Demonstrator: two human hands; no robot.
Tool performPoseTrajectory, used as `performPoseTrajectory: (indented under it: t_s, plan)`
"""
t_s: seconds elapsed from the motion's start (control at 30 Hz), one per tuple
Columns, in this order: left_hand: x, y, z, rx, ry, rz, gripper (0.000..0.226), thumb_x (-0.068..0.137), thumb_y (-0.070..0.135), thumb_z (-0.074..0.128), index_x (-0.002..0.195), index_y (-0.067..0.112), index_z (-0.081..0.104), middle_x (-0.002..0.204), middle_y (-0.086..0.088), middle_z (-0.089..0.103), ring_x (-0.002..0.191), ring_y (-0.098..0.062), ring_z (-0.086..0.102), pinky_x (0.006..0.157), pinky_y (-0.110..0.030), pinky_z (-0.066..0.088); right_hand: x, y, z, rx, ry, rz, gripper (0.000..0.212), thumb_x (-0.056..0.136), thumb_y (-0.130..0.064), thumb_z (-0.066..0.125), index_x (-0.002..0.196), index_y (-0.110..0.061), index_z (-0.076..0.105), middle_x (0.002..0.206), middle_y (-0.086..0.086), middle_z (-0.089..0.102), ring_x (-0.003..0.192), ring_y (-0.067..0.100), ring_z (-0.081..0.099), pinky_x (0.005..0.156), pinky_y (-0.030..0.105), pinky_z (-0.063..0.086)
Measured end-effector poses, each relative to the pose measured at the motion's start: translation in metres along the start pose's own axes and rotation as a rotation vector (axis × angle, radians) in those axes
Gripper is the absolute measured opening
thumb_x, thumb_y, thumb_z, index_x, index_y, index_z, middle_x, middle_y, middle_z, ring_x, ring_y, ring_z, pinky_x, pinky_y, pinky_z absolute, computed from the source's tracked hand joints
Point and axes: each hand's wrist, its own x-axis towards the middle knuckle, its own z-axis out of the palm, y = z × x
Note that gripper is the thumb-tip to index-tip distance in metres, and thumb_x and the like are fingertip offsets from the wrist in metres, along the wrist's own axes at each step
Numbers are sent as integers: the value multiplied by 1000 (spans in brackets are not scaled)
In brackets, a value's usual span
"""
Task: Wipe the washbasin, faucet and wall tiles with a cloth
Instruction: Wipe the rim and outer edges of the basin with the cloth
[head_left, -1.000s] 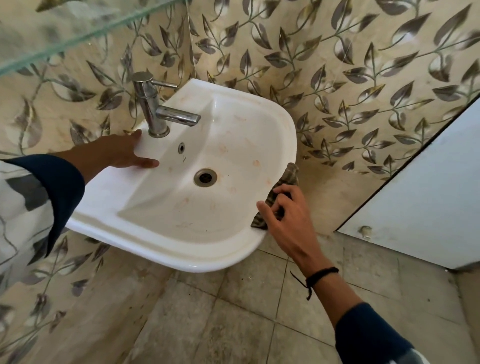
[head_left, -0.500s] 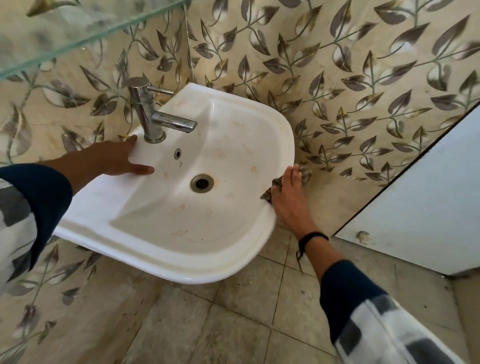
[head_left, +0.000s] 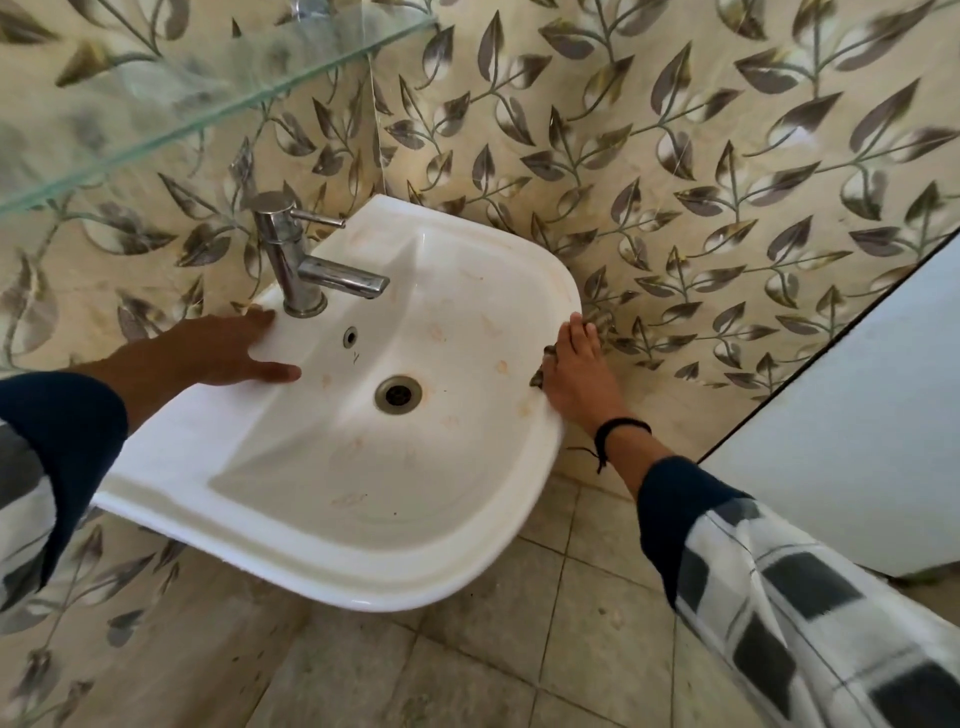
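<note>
Both sleeves (head_left: 810, 597) are white with grey-black checks and end in dark navy cuffs (head_left: 675, 499). A thin black cord bracelet (head_left: 621, 428), its loose ends dangling, circles the right wrist.

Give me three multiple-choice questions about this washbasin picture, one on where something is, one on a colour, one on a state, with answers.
1. Where does the left hand rest?
A. On the white ceramic washbasin rim beside the chrome faucet
B. On the glass shelf
C. On the floor tiles

2. What colour is the band on the right wrist?
A. Red
B. Black
C. White

3. What is the faucet's state?
A. Running hard
B. Dripping into a full bowl
C. No water coming out

Answers: 1 A, the palm lies flat next to the faucet base. 2 B, the black wristband shows above the sleeve. 3 C, nothing falls from the spout and the bowl holds only stains, while the right hand presses the dark cloth to the rim.
</note>
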Motion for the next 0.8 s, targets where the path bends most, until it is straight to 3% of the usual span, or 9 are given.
performPoseTrajectory:
  t_s: [0.2,0.4,0.53,0.6,0.63,0.7,0.8]
  plan:
    - [-3,4,-3,1,-4,-14,99,82,63,56,155,19,7,161,-3,11,143,-28,25,113,-35,22,-53,-7,16,-16,100,-65,57,108,-25,24,157,0,7,166,13,-1,153,26,-6,123,33,-6]
    - [-5,5,-3,-25,4,-19,98,81,61,58,155,19,9,160,-2,16,142,-28,27,112,-35,23,23,-8,-15,-133,47,-61,58,108,-23,25,154,8,9,164,23,5,153,30,0,122,34,-7]
    - [-5,7,-1,-46,-7,-20,101,80,63,59,155,19,8,160,-2,14,143,-28,26,113,-35,22,-9,-4,-2,-92,113,-113,53,107,-19,29,152,9,21,163,22,14,153,29,7,122,29,-6]
    - [-4,6,-1,-59,-11,-21,102,79,63,60,155,19,8,160,-2,15,143,-28,26,114,-36,22,-35,5,12,45,172,-144,51,108,-22,29,153,2,26,162,15,22,152,25,14,122,28,3]
    - [-4,5,-1,-65,-8,-20,102,79,63,60,155,19,8,160,-2,15,143,-27,26,114,-35,22,-34,12,14,118,158,-122,51,108,-26,29,153,-3,28,160,13,29,150,26,23,121,33,17]
    - [-6,5,-2,-62,-6,-19,101,79,63,60,155,19,9,160,-1,15,143,-26,26,114,-35,22,-16,25,5,302,62,49,47,109,-34,27,145,-8,42,143,13,51,132,34,48,96,40,44]
    - [-3,2,-3,-53,-4,-28,103,77,65,60,155,21,9,160,1,13,144,-25,24,115,-34,20,5,40,-4,606,74,257,42,109,-32,29,98,-7,61,114,19,66,94,33,62,71,34,45]
